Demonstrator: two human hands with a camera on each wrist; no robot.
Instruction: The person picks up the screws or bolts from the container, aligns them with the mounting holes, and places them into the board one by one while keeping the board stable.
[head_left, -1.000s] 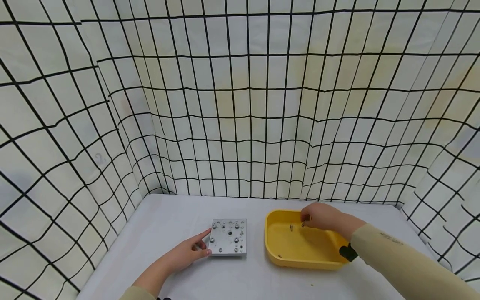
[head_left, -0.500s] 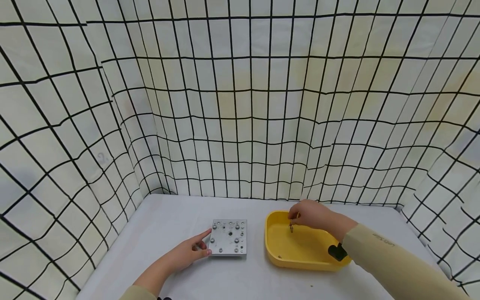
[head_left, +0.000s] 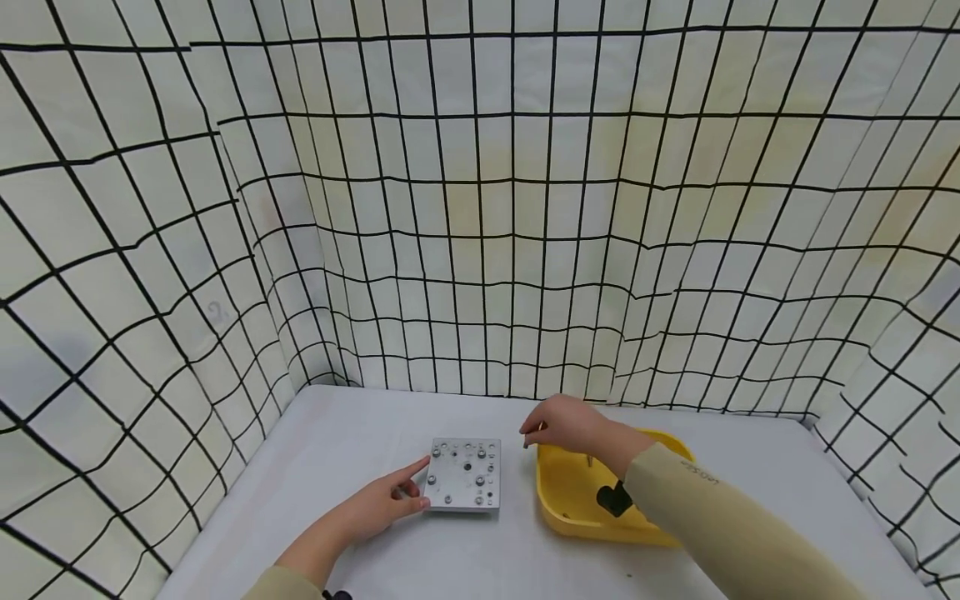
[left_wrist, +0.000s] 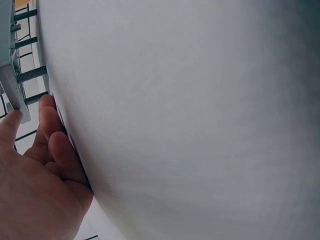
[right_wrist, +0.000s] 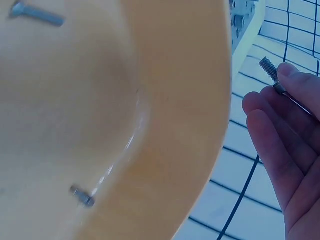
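Now right hand [right_wrist: 290, 150] pinches bolt [right_wrist: 270, 74], threaded end outward past fingertips

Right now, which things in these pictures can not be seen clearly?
- Screw in the right hand: head view, too small; right wrist view, fingers cover its head.
- Metal plate: left wrist view, cut off by the left edge; head view, its fasteners too small to count.
- Yellow tray: head view, the sleeve hides its right part.
- Left hand: left wrist view, fingertips hidden behind the plate.
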